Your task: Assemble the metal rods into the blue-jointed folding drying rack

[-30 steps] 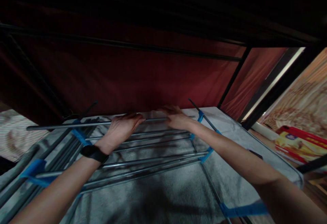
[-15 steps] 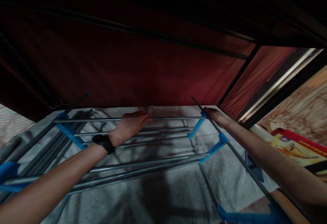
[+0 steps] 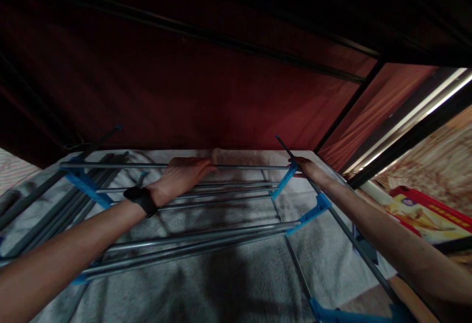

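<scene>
A rack of grey metal tubes joined by blue plastic brackets lies in front of me. My left hand (image 3: 188, 173), with a black band on its wrist, is closed over the topmost crossbar (image 3: 250, 167) near its middle. At the bar's right end, my right hand (image 3: 307, 166) has its fingers around the blue bracket (image 3: 285, 183), where it meets the side pole (image 3: 354, 239); part of the grip is hidden. A second blue bracket (image 3: 313, 212) sits lower on that pole. The left blue bracket (image 3: 86, 188) carries the crossbar's other end.
Under the rack spreads a grey cloth (image 3: 258, 274). Several loose tubes (image 3: 59, 222) lie at the left. Behind stands a dark red fabric wall (image 3: 221, 102) with dark frame bars. A red and yellow box (image 3: 427, 212) is at the right, by a brown patterned surface (image 3: 435, 161).
The rack's left end has shifted left and slightly up in view, and my left hand has moved slightly left with the crossbar. My right hand stays at the same joint.
</scene>
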Demonstrator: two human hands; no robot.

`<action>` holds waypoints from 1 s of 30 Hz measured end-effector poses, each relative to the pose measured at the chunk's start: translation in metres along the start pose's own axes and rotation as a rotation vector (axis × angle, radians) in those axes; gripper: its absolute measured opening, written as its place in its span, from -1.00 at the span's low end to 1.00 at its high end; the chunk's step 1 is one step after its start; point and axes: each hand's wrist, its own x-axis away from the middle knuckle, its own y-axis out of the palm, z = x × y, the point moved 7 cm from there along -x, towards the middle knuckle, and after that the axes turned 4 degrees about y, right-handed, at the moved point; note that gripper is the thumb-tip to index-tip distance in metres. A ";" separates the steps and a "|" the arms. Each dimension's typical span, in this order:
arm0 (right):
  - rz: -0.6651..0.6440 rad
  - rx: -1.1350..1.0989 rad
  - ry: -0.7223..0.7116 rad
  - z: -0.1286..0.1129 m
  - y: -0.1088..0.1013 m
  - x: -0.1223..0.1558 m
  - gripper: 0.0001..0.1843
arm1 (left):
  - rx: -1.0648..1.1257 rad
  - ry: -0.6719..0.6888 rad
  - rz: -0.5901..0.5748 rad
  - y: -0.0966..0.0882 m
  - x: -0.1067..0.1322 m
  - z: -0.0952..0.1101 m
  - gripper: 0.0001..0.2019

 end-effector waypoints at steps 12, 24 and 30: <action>0.013 -0.025 -0.022 0.006 -0.001 -0.007 -0.69 | -0.064 -0.011 -0.050 0.005 -0.003 0.002 -0.53; 0.023 -0.029 -0.031 0.007 -0.001 -0.009 -0.69 | -0.108 0.002 -0.075 0.005 -0.004 0.001 -0.51; -0.002 -0.022 -0.047 0.004 0.000 -0.008 -0.70 | -0.137 -0.026 -0.070 0.006 -0.004 -0.002 -0.50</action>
